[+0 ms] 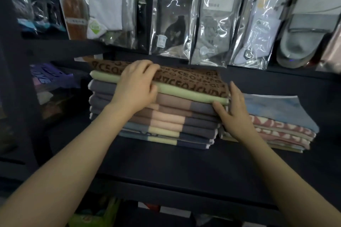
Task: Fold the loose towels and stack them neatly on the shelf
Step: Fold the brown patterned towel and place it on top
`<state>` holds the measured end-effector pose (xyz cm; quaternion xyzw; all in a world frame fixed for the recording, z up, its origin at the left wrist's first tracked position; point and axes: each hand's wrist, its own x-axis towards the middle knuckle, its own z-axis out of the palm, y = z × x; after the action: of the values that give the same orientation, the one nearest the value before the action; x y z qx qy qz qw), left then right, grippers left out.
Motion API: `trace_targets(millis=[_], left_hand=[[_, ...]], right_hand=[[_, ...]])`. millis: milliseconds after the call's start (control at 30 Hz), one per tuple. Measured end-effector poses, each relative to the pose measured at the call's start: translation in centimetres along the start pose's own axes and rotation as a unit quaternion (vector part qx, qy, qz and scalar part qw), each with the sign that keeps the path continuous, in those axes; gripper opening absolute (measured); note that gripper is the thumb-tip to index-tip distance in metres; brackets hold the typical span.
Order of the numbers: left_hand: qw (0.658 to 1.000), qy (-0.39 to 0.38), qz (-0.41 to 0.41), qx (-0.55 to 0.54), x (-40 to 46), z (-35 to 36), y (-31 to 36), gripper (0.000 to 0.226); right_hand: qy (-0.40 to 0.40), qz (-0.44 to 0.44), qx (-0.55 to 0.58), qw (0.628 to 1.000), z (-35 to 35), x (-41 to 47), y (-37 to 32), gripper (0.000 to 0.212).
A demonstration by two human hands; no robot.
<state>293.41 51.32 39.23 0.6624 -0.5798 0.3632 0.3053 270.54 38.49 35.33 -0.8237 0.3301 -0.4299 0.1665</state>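
Note:
A tall stack of folded towels (166, 121) stands on the dark shelf (166, 162). On top lies a brown towel with letter print (193, 77), and under it a pale green one (184, 91). My left hand (137, 86) lies flat on the top of the stack, fingers over the brown towel and thumb at the green edge. My right hand (234, 108) presses with straight fingers against the stack's right side. A lower stack (280, 125), topped by a blue towel above pink patterned ones, sits right beside it.
Packaged socks in clear bags (171, 14) hang along the wall behind the stacks. Grey slippers (304, 38) hang at the far right. A purple printed item (49, 75) lies in the compartment to the left. Coloured goods (96, 214) show on the shelf below.

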Motion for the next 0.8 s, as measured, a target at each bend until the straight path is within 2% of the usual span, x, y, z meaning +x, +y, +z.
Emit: trace_targets(millis=[67,133,233,300,400,500,600,700,800], left_hand=[[0.997,0.003,0.072,-0.029,0.7,0.4,3.0,0.038],[0.990,-0.008,0.130,-0.058,1.5,1.4,5.9,0.031],[0.974,-0.091,0.199,-0.063,2.0,3.5,9.0,0.048],[0.970,-0.109,0.216,-0.028,1.7,4.6,9.5,0.063],[0.975,-0.059,0.213,0.031,1.0,5.7,9.1,0.064],[0.977,-0.003,0.209,0.046,1.3,6.2,8.7,0.048],[0.981,0.030,0.191,0.034,2.2,6.6,8.4,0.048],[0.981,0.053,0.180,0.043,2.5,7.2,8.3,0.053],[0.963,0.081,0.250,0.050,1.1,8.0,8.4,0.056]], right_hand=[[-0.052,0.098,0.196,0.974,-0.9,-1.2,1.7,0.051],[-0.083,0.133,0.274,0.949,-1.0,-2.2,3.1,0.022],[-0.126,0.102,0.290,0.943,-0.4,-3.2,4.1,0.018],[-0.155,0.083,0.292,0.940,0.3,-3.6,4.3,0.030],[-0.163,0.047,0.243,0.955,1.4,-3.9,4.3,0.056],[-0.104,0.024,0.226,0.968,2.8,-4.1,3.8,0.065],[-0.035,0.017,0.161,0.986,3.7,-3.8,3.7,0.057],[-0.015,0.005,0.129,0.992,3.7,-2.9,4.0,0.044],[-0.023,0.004,0.141,0.990,3.1,-1.8,4.2,0.025]])
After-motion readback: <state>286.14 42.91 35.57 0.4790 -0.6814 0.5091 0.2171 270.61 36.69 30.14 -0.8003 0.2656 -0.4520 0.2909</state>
